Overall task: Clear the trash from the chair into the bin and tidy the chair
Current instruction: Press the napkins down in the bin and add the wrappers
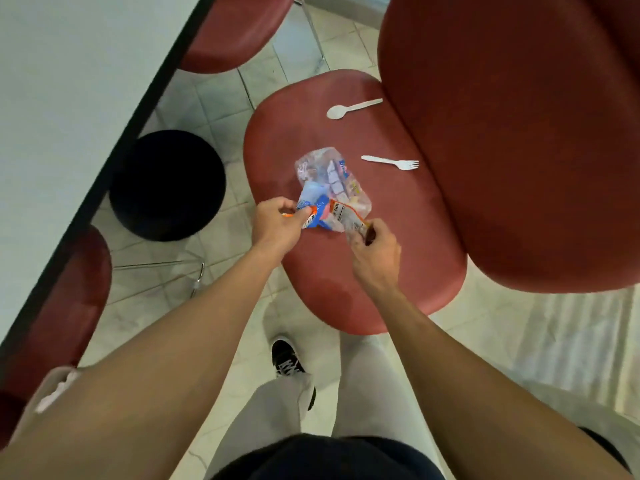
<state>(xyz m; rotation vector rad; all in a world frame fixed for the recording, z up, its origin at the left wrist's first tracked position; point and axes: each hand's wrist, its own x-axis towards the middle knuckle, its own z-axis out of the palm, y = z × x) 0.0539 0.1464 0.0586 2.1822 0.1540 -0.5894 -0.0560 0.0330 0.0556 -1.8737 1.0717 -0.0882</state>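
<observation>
A clear plastic bag (329, 178) with blue, white and orange wrappers inside lies in the middle of the red chair seat (398, 237). My left hand (277, 223) pinches the bag's near left corner. My right hand (375, 252) pinches its near right corner, by an orange strip. A white plastic spoon (351, 108) lies at the far end of the seat. A white plastic fork (391, 162) rests beside the backrest. The round black bin (168, 183) stands on the floor left of the chair.
The chair's red backrest (519, 133) rises on the right. A white table (62, 98) with a dark edge runs along the left, with two more red chairs (235, 29) tucked by it. My legs and a black shoe (287, 358) stand on the tiled floor.
</observation>
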